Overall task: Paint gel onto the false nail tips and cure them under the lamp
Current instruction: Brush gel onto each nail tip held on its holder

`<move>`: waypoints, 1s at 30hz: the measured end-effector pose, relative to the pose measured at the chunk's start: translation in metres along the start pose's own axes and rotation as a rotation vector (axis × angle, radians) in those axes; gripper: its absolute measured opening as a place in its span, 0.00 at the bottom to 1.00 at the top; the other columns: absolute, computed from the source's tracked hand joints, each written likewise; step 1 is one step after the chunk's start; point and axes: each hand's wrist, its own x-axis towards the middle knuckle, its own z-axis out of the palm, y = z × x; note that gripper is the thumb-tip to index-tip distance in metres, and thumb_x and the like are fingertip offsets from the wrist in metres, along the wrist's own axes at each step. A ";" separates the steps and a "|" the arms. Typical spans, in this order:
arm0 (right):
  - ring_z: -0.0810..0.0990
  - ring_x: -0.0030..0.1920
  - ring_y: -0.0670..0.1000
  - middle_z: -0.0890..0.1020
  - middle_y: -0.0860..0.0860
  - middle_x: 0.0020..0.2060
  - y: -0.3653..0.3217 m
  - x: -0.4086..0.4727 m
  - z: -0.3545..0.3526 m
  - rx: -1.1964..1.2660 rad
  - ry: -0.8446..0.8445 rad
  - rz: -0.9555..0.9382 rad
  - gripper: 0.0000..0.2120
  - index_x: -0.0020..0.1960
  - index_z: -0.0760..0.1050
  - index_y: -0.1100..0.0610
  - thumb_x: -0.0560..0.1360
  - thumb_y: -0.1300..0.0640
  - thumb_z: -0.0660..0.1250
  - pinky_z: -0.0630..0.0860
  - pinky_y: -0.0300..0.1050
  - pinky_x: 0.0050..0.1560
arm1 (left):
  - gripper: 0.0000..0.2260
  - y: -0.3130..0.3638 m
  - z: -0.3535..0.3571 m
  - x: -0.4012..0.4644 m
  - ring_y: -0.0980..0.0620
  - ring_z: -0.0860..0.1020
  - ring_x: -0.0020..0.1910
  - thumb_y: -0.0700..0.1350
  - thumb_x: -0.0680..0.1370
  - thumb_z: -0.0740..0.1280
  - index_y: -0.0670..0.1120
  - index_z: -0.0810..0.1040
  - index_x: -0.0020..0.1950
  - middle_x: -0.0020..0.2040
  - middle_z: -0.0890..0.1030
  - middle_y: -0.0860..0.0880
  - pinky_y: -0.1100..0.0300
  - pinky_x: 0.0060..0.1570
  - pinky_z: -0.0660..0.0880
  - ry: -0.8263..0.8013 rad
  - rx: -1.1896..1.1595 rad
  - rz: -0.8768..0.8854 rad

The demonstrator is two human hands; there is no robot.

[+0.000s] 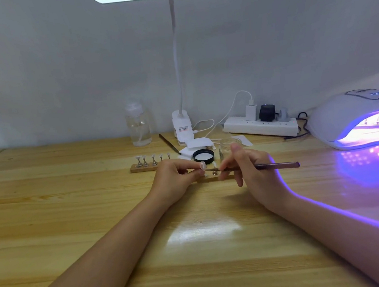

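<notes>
Wooden desk (pixel 76 223), pale and grained: every place below is given from the gel pot (pixel 203 155), the black-rimmed round pot with white content at the middle of the bench.

Item 1. Left hand (pixel 175 179), just in front of the pot and to its left. Your fingers pinch the small stand of one false nail tip (pixel 202 165), raising the tip to face you, presumably so the surface meets the brush squarely.

Item 2. Right hand (pixel 244 168), in front of the pot and to its right. You grip the brush (pixel 276 165) pen-fashion, handle trailing away to the right and bristle end lying against or just short of the held tip; contact cannot be confirmed. The two hands stand close together, the tip between them.

Item 3. Wooden holder (pixel 143 168), left of the pot, carrying a row of tips on metal stands. These appear to be parked within easy reach of your left hand. A second wooden base lies beneath your hands, largely hidden.

Item 4. Curing lamp (pixel 352 118), well to the right of the pot, lit violet, with stands visible inside. Its mouth faces your working side, likely so that a painted tip can be passed in without turning.

Item 5. Spare brush (pixel 169 143), behind and left of the pot, lying at a slant.

Item 6. Clear bottle (pixel 138 125), further behind and left.

Item 7. Power strip (pixel 261 126), behind and right, against the wall.

Judgement: painting is in hand; curing of this tip is not yet done.
</notes>
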 end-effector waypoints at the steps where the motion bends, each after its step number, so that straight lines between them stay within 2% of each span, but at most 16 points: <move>1: 0.73 0.24 0.40 0.82 0.47 0.29 0.000 0.000 0.000 -0.031 0.002 -0.018 0.20 0.35 0.78 0.53 0.71 0.42 0.55 0.72 0.37 0.30 | 0.12 0.000 0.000 0.000 0.53 0.68 0.33 0.39 0.68 0.74 0.57 0.81 0.35 0.35 0.83 0.50 0.71 0.32 0.66 -0.001 0.000 0.006; 2: 0.73 0.25 0.40 0.82 0.46 0.30 0.000 0.001 -0.001 -0.064 -0.002 -0.033 0.18 0.37 0.78 0.51 0.72 0.42 0.54 0.73 0.38 0.32 | 0.11 0.000 0.000 0.000 0.53 0.69 0.33 0.40 0.68 0.74 0.57 0.82 0.35 0.36 0.83 0.48 0.70 0.32 0.66 -0.003 -0.002 0.009; 4: 0.73 0.26 0.40 0.82 0.46 0.31 -0.001 0.002 0.000 -0.086 -0.019 -0.022 0.18 0.38 0.78 0.51 0.72 0.42 0.54 0.75 0.42 0.35 | 0.08 -0.001 0.000 0.000 0.56 0.70 0.31 0.39 0.68 0.74 0.54 0.83 0.36 0.32 0.83 0.55 0.72 0.32 0.67 -0.010 -0.017 0.003; 6: 0.73 0.24 0.42 0.82 0.48 0.29 -0.002 0.001 0.000 -0.041 -0.043 0.010 0.20 0.35 0.78 0.54 0.71 0.41 0.55 0.73 0.40 0.30 | 0.06 0.000 0.000 0.000 0.61 0.71 0.28 0.38 0.68 0.74 0.50 0.83 0.39 0.29 0.80 0.62 0.75 0.31 0.68 -0.013 -0.029 -0.007; 8: 0.73 0.23 0.41 0.81 0.50 0.25 -0.002 0.000 0.000 0.032 -0.048 0.017 0.23 0.33 0.78 0.58 0.70 0.41 0.56 0.70 0.35 0.26 | 0.05 0.001 0.000 -0.001 0.64 0.74 0.28 0.38 0.68 0.73 0.48 0.83 0.40 0.29 0.80 0.63 0.76 0.31 0.69 -0.014 -0.043 -0.012; 11: 0.71 0.23 0.43 0.82 0.49 0.29 -0.001 0.000 -0.001 0.016 -0.006 -0.008 0.21 0.35 0.78 0.56 0.71 0.42 0.55 0.71 0.39 0.28 | 0.06 0.002 0.000 -0.002 0.67 0.75 0.28 0.36 0.68 0.73 0.45 0.83 0.42 0.32 0.80 0.63 0.77 0.31 0.68 -0.012 -0.065 -0.005; 14: 0.72 0.24 0.41 0.82 0.45 0.31 -0.001 0.002 0.000 -0.065 -0.005 -0.023 0.18 0.37 0.78 0.51 0.71 0.42 0.55 0.74 0.43 0.34 | 0.08 0.003 0.000 -0.002 0.63 0.74 0.29 0.36 0.68 0.73 0.50 0.83 0.38 0.29 0.80 0.62 0.76 0.31 0.69 -0.009 -0.066 -0.002; 16: 0.72 0.23 0.41 0.82 0.46 0.28 -0.001 0.000 0.000 -0.056 -0.041 -0.016 0.19 0.34 0.78 0.52 0.71 0.41 0.56 0.73 0.42 0.30 | 0.10 0.003 0.000 -0.002 0.54 0.74 0.34 0.37 0.68 0.74 0.54 0.82 0.36 0.29 0.80 0.62 0.74 0.32 0.71 -0.014 -0.040 0.008; 18: 0.73 0.22 0.41 0.81 0.48 0.25 -0.001 -0.002 0.000 -0.012 -0.052 -0.014 0.20 0.32 0.78 0.53 0.71 0.42 0.56 0.71 0.37 0.26 | 0.11 0.002 0.000 -0.002 0.50 0.72 0.36 0.39 0.68 0.74 0.56 0.82 0.35 0.30 0.81 0.62 0.71 0.33 0.70 -0.011 -0.017 0.017; 21: 0.74 0.24 0.40 0.82 0.47 0.29 0.001 0.000 -0.001 -0.069 -0.015 -0.044 0.18 0.35 0.78 0.53 0.75 0.45 0.56 0.73 0.39 0.31 | 0.11 0.001 0.000 -0.001 0.49 0.69 0.35 0.37 0.67 0.74 0.55 0.82 0.35 0.30 0.81 0.61 0.72 0.32 0.67 -0.005 -0.017 0.025; 24: 0.75 0.27 0.38 0.82 0.46 0.33 0.003 0.002 -0.001 -0.162 -0.038 -0.071 0.15 0.36 0.78 0.51 0.78 0.52 0.58 0.73 0.34 0.35 | 0.10 0.002 0.000 -0.002 0.49 0.70 0.35 0.36 0.67 0.74 0.52 0.83 0.39 0.33 0.81 0.58 0.72 0.31 0.66 -0.008 -0.024 0.028; 28: 0.75 0.24 0.40 0.80 0.47 0.25 0.004 -0.001 -0.001 -0.050 -0.038 -0.055 0.19 0.31 0.78 0.52 0.77 0.47 0.59 0.69 0.28 0.31 | 0.08 0.001 0.000 -0.001 0.48 0.71 0.36 0.36 0.68 0.73 0.49 0.83 0.41 0.34 0.82 0.55 0.72 0.31 0.65 -0.017 -0.015 0.029; 30: 0.75 0.25 0.39 0.81 0.45 0.28 0.005 -0.001 -0.001 -0.090 -0.014 -0.076 0.17 0.33 0.77 0.50 0.75 0.47 0.58 0.69 0.29 0.32 | 0.09 0.001 0.000 -0.001 0.49 0.71 0.36 0.36 0.69 0.73 0.50 0.83 0.40 0.35 0.83 0.50 0.71 0.31 0.65 -0.015 -0.003 0.022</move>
